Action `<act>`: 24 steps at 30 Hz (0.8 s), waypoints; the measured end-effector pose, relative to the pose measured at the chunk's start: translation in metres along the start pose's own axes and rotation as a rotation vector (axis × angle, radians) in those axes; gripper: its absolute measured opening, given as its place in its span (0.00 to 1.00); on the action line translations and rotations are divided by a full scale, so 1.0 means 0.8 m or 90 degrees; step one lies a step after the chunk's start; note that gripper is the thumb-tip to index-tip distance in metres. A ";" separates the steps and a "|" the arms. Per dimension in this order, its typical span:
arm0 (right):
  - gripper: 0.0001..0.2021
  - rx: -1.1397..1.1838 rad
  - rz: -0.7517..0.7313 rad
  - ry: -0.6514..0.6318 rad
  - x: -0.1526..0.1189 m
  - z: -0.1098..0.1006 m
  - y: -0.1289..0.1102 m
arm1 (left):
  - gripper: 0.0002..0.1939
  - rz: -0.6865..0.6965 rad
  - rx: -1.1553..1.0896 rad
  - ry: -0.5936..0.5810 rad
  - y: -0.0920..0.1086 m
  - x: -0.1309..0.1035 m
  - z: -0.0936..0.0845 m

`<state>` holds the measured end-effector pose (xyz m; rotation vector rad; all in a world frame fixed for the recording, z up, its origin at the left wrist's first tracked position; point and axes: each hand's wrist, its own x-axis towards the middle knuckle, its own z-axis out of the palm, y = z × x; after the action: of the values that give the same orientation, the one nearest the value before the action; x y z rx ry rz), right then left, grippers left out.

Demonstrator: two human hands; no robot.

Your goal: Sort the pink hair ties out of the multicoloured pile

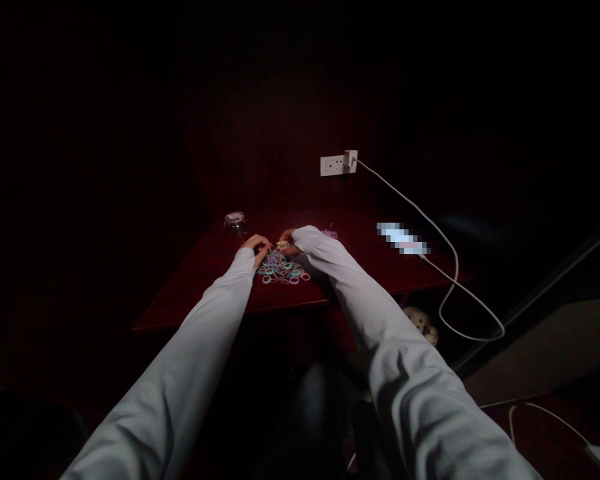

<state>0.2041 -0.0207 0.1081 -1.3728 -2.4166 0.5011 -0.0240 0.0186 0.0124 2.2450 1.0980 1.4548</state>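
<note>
A pile of small coloured rings (pixel 280 270), green, purple, pink and grey, lies near the front edge of the dark red table (pixel 190 287). My left hand (pixel 257 245) is at the pile's left side, fingers curled; whether they pinch anything is too small to see. On the other side, my right hand (pixel 289 241) is bent inward and holds a pale yellow ring (pixel 281 245) at its fingertips. The sleeve hides part of that hand. Behind it lie some purple rings (pixel 330 234).
A clear jar with a lid (pixel 235 219) stands at the table's back left. A blurred bright phone-like object (pixel 404 239) lies at the right, its white cable (pixel 453 267) running to a wall socket (pixel 333 165). Spotted round objects (pixel 420 321) show below the table's right side.
</note>
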 end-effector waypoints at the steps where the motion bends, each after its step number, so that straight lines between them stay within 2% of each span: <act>1: 0.18 0.007 -0.006 0.002 -0.001 0.000 0.000 | 0.07 -0.004 0.002 0.004 0.000 0.000 0.000; 9: 0.24 0.158 -0.019 -0.011 0.003 0.003 0.004 | 0.07 -0.035 0.037 0.022 0.001 -0.004 -0.001; 13: 0.22 0.243 -0.021 -0.004 0.002 0.002 0.003 | 0.07 -0.071 0.026 0.027 0.007 -0.007 -0.002; 17: 0.20 0.259 -0.013 0.007 -0.001 0.000 -0.004 | 0.11 -0.092 0.011 0.014 0.008 -0.009 -0.001; 24: 0.19 0.261 -0.024 0.049 0.011 0.014 0.003 | 0.24 -0.048 0.046 -0.037 0.005 -0.012 0.001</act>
<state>0.1966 -0.0136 0.0980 -1.1435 -2.1204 0.8607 -0.0238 0.0092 0.0074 2.2521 1.2214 1.3329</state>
